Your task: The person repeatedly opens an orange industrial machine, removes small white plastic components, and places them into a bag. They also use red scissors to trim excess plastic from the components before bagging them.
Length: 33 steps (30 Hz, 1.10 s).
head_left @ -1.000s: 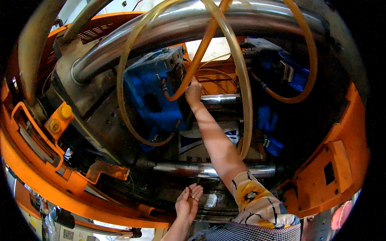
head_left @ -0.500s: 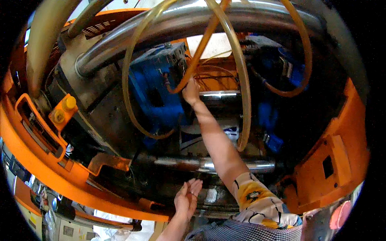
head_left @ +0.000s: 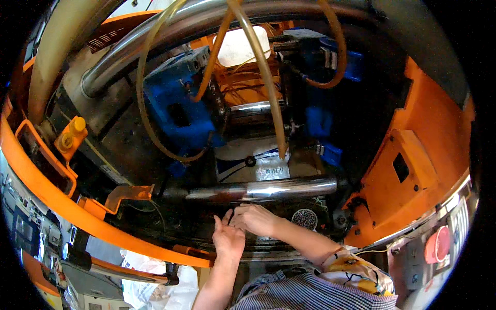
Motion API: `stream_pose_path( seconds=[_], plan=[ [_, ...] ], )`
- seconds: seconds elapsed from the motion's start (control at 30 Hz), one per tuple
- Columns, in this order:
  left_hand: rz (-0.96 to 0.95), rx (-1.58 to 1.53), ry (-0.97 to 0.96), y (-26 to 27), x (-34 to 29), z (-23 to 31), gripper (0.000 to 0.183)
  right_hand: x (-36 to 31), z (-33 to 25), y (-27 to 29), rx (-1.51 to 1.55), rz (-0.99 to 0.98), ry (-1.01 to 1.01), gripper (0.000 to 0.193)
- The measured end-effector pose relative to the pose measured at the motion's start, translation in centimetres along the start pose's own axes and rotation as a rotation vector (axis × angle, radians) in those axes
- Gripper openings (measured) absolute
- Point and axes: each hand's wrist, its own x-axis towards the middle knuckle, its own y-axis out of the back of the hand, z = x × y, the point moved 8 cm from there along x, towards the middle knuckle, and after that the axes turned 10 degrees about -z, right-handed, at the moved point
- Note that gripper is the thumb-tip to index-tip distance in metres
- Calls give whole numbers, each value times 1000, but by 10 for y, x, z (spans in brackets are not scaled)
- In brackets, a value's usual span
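Observation:
My left hand [head_left: 229,242] is raised palm up in front of the lower steel bar [head_left: 289,189], thumb apart and its other fingers partly hidden. My right hand [head_left: 254,220] reaches across from the right and meets the left hand's fingertips. Its fingers are bent together, and anything between them is too small or hidden to make out. To the right of my hands stands a round container [head_left: 305,219] full of small dark pieces. Behind the bar, a printed white sheet or bag [head_left: 258,164] lies beneath the blue mould halves, left [head_left: 178,111] and right [head_left: 318,121].
Translucent hoses [head_left: 258,57] loop down in front of the blocks. An orange machine frame [head_left: 129,227] curves along the left and front, with an orange panel [head_left: 408,170] on the right. A white plastic bag [head_left: 155,281] is at lower left, a pink container [head_left: 437,244] at right.
My right hand has withdrawn from beside the left blue block and come down to my left hand. The left hand has stayed low. The view has shifted, bringing the round container into sight.

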Motion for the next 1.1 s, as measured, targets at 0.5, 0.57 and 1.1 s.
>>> stream_pose_path(
  seconds=[0.5, 0.57, 1.1],
  plan=[
    [-139, 264, -15, -7, -26, -9, 68, 85, 144, 166, 505, 1240, 71, 13],
    [-136, 374, -13, -5, -37, -7, 68, 123, 163, 205, 497, 1302, -11, 12],
    [79, 708, 57, 32, -58, 9, 49, 213, 206, 266, 250, 1337, -55, 27]
  ],
)
